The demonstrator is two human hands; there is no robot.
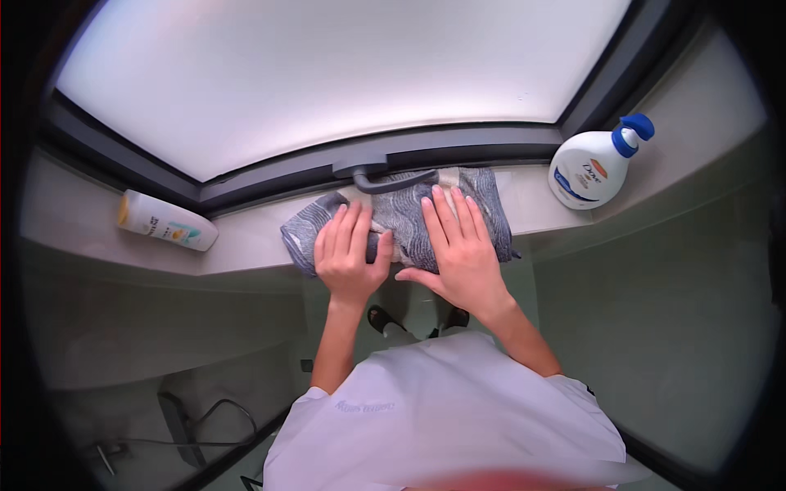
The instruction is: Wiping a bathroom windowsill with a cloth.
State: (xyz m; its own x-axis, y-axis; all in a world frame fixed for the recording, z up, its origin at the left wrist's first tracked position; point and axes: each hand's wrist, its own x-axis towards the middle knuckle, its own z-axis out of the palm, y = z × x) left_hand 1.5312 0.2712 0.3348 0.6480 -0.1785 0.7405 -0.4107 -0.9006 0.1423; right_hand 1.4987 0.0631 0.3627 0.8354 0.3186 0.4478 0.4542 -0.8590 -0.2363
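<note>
A blue-grey and white patterned towel [407, 219] lies folded on the window sill, its near side reaching the sill's front edge. Flat on its right half rests my right hand [465, 260], fingers stretched out and thumb spread to the left. My left hand [348, 258] lies on the towel's left part, its fingers extended close together and the thumb apart. Neither palm's underside shows. Just beyond the fingertips, a dark window handle [385, 183] extends over the towel's far edge.
A white pump bottle with a blue top [591, 170] stands on the sill at right. On the left, a white bottle with a yellow cap [168, 221] is there. Behind runs the dark frame of a frosted window [344, 74]. A hose [221, 405] hangs lower left.
</note>
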